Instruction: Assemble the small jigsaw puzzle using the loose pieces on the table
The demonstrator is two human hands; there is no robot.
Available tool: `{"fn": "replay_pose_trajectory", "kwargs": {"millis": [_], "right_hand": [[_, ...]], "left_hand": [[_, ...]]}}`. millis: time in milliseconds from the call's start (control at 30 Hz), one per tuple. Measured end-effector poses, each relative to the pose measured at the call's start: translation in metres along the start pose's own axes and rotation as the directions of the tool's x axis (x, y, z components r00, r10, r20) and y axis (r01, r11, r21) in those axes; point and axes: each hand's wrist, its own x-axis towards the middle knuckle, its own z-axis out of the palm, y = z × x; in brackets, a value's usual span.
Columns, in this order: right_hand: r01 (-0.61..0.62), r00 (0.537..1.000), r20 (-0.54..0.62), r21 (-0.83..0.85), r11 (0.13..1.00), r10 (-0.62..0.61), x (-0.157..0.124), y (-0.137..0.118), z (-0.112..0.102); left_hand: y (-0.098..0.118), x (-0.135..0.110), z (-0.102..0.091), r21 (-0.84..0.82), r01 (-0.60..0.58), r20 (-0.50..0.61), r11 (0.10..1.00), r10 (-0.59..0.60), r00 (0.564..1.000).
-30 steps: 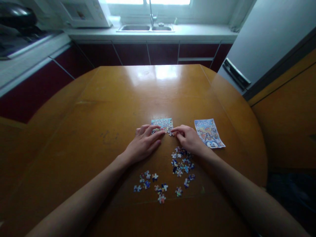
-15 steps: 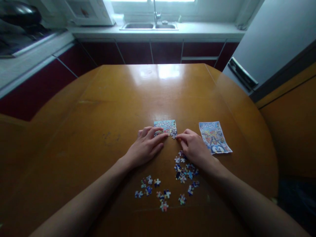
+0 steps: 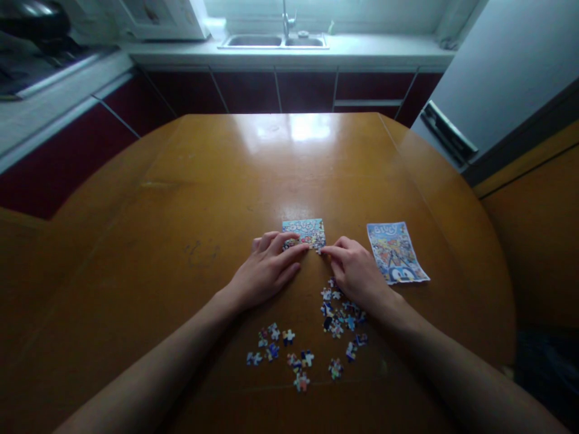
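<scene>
A partly joined jigsaw puzzle (image 3: 307,226) lies flat on the wooden table, with a light blue top strip and crowded colourful figures. My left hand (image 3: 270,265) rests over its left and lower side, fingers stretched out and touching it. At the lower right edge, my right hand (image 3: 355,265) has thumb and forefinger closed together on a small puzzle piece (image 3: 319,251), mostly hidden by the fingertips. Loose puzzle pieces (image 3: 336,328) lie in a group below my right hand. More loose pieces (image 3: 272,351) are scattered nearer to me, below my left hand.
A printed picture sheet (image 3: 394,250) with a curled lower corner lies right of my right hand. The wooden table (image 3: 203,175) has rounded sides. Beyond it stand a counter with a sink (image 3: 253,41), a stove (image 3: 49,69) at left and a fridge (image 3: 502,72) at right.
My right fingertips have shifted slightly left, onto the puzzle's lower right edge. My left hand stays in place. The camera view has tilted a little downward.
</scene>
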Motion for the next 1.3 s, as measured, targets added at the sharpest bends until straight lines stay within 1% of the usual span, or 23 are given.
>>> {"fn": "replay_pose_trajectory", "kwargs": {"millis": [133, 233, 300, 433, 467, 533, 633, 733, 933, 1100, 1300], "right_hand": [[0.030, 0.999, 0.044, -0.131, 0.991, -0.024, 0.002, -0.004, -0.002], [0.047, 0.998, 0.057, -0.153, 0.987, -0.039, 0.002, -0.006, -0.004], [0.030, 0.999, 0.035, -0.081, 0.996, -0.027, 0.002, -0.004, -0.004], [-0.062, 0.991, -0.107, 0.158, 0.986, 0.079, 0.003, 0.004, -0.005], [-0.075, 0.986, -0.135, 0.187, 0.979, 0.102, 0.004, 0.006, -0.005], [-0.099, 0.979, -0.156, 0.194, 0.976, 0.130, 0.005, 0.009, -0.006], [-0.156, 0.976, -0.132, 0.137, 0.978, 0.175, 0.004, 0.011, -0.008], [-0.196, 0.975, -0.093, 0.071, 0.978, 0.202, 0.000, 0.006, -0.009], [-0.190, 0.981, 0.017, -0.030, 0.981, 0.191, -0.012, -0.011, -0.004], [-0.179, 0.983, 0.020, -0.061, 0.982, 0.180, -0.014, -0.013, 0.002], [-0.171, 0.984, 0.030, -0.056, 0.984, 0.173, -0.014, -0.014, 0.001]], "left_hand": [[0.001, 0.000, 0.000, 0.005, 0.001, -0.005, 1.000, -0.001, 1.000], [0.000, 0.000, 0.001, -0.008, -0.011, -0.023, 1.000, 0.011, 1.000], [0.000, 0.000, 0.001, -0.016, -0.012, -0.026, 1.000, 0.011, 1.000], [-0.001, 0.000, 0.001, -0.013, -0.004, -0.012, 1.000, 0.004, 1.000], [-0.001, -0.001, 0.001, -0.009, -0.003, -0.010, 1.000, 0.003, 1.000], [0.000, -0.001, 0.001, 0.002, -0.002, -0.007, 1.000, 0.002, 1.000], [-0.001, -0.001, 0.000, 0.010, -0.003, -0.001, 1.000, 0.003, 1.000], [-0.001, -0.001, 0.000, -0.010, 0.001, 0.000, 1.000, -0.001, 1.000], [-0.002, -0.001, 0.001, -0.037, 0.007, -0.013, 0.999, -0.007, 1.000], [-0.003, -0.001, 0.003, -0.009, 0.011, -0.005, 1.000, -0.011, 1.000], [-0.002, -0.001, 0.002, 0.006, 0.015, -0.009, 1.000, -0.015, 1.000]]}}
